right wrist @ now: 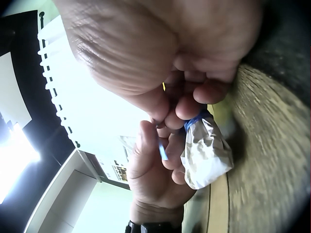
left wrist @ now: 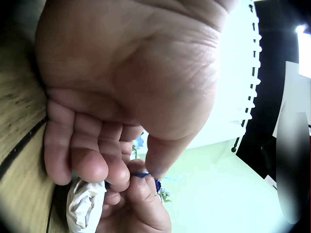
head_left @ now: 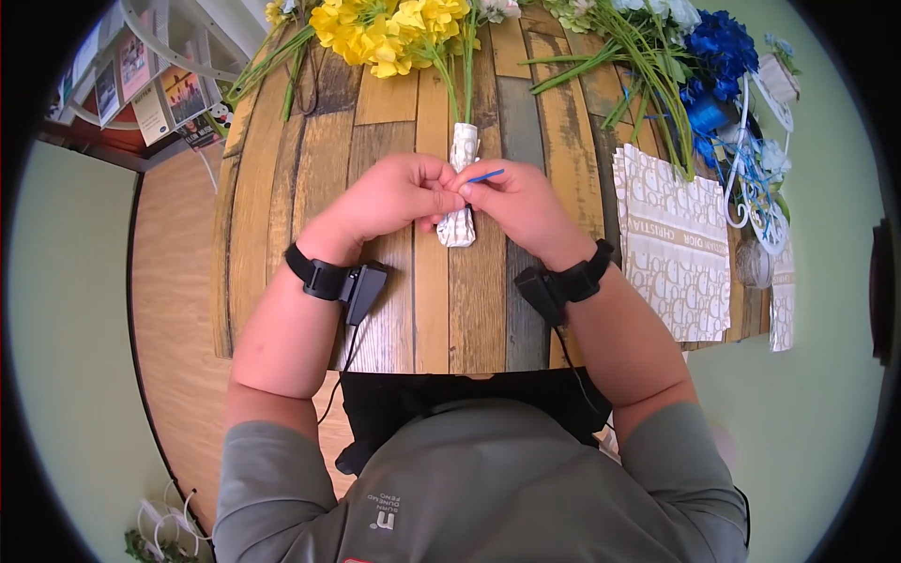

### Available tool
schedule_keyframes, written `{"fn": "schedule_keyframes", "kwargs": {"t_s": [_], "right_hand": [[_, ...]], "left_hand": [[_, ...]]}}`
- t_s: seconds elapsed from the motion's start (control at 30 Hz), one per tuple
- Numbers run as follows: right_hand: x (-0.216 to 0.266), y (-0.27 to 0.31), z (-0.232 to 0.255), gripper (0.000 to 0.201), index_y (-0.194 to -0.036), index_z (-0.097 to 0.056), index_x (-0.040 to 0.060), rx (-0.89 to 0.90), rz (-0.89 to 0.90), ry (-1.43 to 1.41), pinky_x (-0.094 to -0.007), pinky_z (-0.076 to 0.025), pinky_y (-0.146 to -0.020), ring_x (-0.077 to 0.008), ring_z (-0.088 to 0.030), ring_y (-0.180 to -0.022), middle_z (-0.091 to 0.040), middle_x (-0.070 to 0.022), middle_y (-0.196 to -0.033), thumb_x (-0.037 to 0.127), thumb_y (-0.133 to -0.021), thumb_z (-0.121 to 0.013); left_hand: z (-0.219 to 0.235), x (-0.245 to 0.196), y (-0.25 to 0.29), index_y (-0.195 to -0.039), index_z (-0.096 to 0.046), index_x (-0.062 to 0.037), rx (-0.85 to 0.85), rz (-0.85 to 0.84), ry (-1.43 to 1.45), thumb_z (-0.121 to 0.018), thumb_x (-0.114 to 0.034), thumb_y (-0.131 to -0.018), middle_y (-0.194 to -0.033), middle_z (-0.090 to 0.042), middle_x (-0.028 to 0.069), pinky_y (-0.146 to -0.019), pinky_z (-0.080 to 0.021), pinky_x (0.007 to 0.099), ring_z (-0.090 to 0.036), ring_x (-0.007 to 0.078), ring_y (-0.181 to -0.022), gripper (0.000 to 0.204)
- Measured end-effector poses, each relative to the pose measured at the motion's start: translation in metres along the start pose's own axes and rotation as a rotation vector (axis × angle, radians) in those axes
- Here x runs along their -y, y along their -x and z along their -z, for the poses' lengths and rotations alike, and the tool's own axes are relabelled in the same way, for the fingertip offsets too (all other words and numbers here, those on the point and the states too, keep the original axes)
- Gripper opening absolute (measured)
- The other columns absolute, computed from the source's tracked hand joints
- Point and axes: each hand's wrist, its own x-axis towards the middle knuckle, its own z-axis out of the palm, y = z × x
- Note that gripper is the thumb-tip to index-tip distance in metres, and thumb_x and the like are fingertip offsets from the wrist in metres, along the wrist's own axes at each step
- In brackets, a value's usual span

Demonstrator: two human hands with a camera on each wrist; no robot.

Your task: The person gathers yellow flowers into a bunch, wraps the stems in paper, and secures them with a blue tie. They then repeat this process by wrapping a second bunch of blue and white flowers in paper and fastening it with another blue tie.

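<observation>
A flower bunch's stem end, wrapped in white patterned paper (head_left: 457, 232), lies on the table, its green stems (head_left: 460, 89) leading up towards yellow flowers (head_left: 394, 28). A narrow blue ribbon (right wrist: 195, 120) circles the gathered paper in the right wrist view. My left hand (head_left: 399, 195) pinches at the ribbon over the wrap from the left. From the right, my right hand (head_left: 524, 202) pinches it too, with a blue end (head_left: 486, 175) sticking out above the thumb. The fingertips of both hands meet, hiding the middle of the ribbon. The crumpled paper end (left wrist: 85, 208) shows below the left fingers.
Patterned paper sheets (head_left: 674, 244) are stacked at the table's right. Behind them lie green stems (head_left: 648, 80), blue flowers (head_left: 721, 52), a blue ribbon roll (head_left: 709, 114) and a white metal stand (head_left: 741, 188). A rack of magazines (head_left: 141, 84) stands beyond the left edge.
</observation>
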Motion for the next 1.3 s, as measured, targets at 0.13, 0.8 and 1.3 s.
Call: {"fn": "schedule_keyframes", "kwargs": {"t_s": [0.13,0.8,1.3], "right_hand": [[0.003,0.001,0.001,0.012,-0.102,-0.071,-0.0019,-0.01,0.081,0.087,-0.0265,-0.052,-0.082,-0.0112,-0.065,-0.087,-0.07,-0.004,-0.095,0.004,-0.095,-0.063],[0.01,-0.001,0.005,0.012,-0.1,-0.07,0.0013,0.06,-0.038,-0.143,-0.0241,-0.044,-0.078,-0.0085,-0.056,-0.083,-0.069,-0.0014,-0.092,0.008,-0.096,-0.061],[-0.001,-0.004,0.012,0.012,-0.102,-0.07,0.0007,0.093,-0.031,-0.106,-0.0251,-0.046,-0.079,-0.0087,-0.058,-0.086,-0.068,-0.0018,-0.094,0.008,-0.096,-0.063]], "left_hand": [[0.0,0.001,-0.001,-0.09,-0.069,-0.002,-0.062,0.001,-0.049,-0.074,-0.01,-0.091,-0.075,-0.065,-0.0006,-0.058,-0.048,0.0217,-0.058,0.006,-0.063,0.01],[0.009,-0.004,0.001,-0.094,-0.071,0.0011,-0.003,0.061,0.077,-0.063,-0.019,-0.098,-0.079,-0.068,0.0039,-0.061,-0.05,0.0221,-0.061,0.01,-0.063,0.022],[-0.003,-0.008,0.0,-0.093,-0.069,-0.0001,-0.056,0.056,-0.07,-0.071,-0.013,-0.093,-0.076,-0.064,0.0009,-0.059,-0.048,0.0218,-0.059,0.0079,-0.062,0.013]]}}
